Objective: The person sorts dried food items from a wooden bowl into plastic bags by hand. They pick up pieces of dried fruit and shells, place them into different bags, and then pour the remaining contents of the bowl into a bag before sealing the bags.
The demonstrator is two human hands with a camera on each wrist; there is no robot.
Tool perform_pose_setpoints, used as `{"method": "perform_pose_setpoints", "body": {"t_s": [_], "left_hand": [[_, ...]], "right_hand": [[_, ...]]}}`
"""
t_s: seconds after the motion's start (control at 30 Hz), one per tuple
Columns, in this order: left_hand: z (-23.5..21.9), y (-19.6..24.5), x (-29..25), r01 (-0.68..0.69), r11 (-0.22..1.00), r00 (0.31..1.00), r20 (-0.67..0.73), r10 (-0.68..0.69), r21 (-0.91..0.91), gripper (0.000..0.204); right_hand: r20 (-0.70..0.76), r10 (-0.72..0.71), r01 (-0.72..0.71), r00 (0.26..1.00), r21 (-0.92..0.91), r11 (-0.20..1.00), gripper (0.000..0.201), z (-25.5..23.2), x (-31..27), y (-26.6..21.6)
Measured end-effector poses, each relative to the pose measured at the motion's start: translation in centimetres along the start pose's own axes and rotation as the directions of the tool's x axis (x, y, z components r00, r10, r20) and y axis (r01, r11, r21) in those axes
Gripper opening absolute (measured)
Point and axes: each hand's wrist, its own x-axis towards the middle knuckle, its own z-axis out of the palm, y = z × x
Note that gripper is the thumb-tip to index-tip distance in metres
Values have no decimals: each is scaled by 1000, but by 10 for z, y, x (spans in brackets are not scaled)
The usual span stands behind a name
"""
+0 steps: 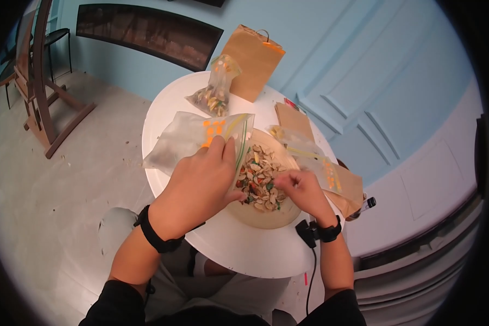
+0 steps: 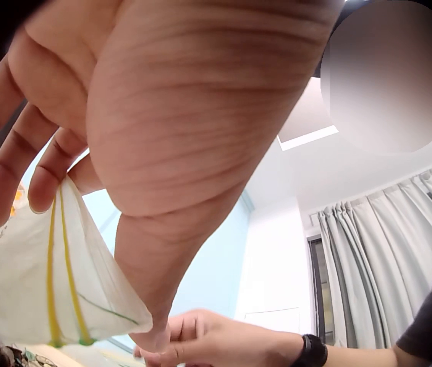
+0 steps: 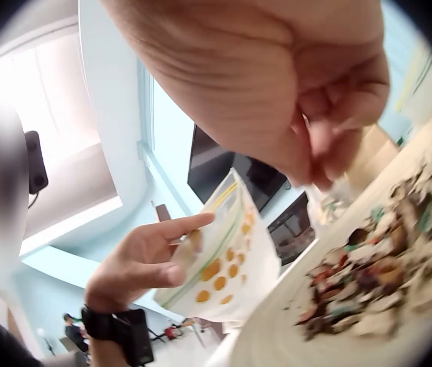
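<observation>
My left hand [image 1: 201,176] holds a frosted zip bag [image 1: 182,138] with orange dots by its mouth, at the left side of a cream bowl [image 1: 258,218]. In the left wrist view, the bag's edge [image 2: 67,267] with yellow zip lines hangs from the fingers. Dried flakes [image 1: 263,168], mostly pale with some red and green pieces, lie heaped in the bowl. Over the right part of this heap is my right hand [image 1: 304,193]. Its fingers [image 3: 346,157] are curled with their tips close together in the right wrist view, and nothing shows between them.
At the back of the round white table [image 1: 239,255] stand a brown paper bag [image 1: 258,62] and a filled zip bag [image 1: 214,95]. Another zip bag [image 1: 318,168] lies right of the bowl, across brown paper [image 1: 348,190]. A black cable [image 1: 312,277] hangs from the right wrist.
</observation>
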Motion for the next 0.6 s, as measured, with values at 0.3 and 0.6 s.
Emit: {"method": "perform_pose_setpoints", "body": {"t_s": [0.3,0.6], "left_hand": [[2,2,3,-11,1000,1000,11,11,-7,93],[2,5,1,-4,1000,1000,16,4,1,92]], "right_hand": [[184,204,-163,962,-213,963,20,3,-25,24],[32,136,-134,990,-56,989,21,0,-27,20]]}}
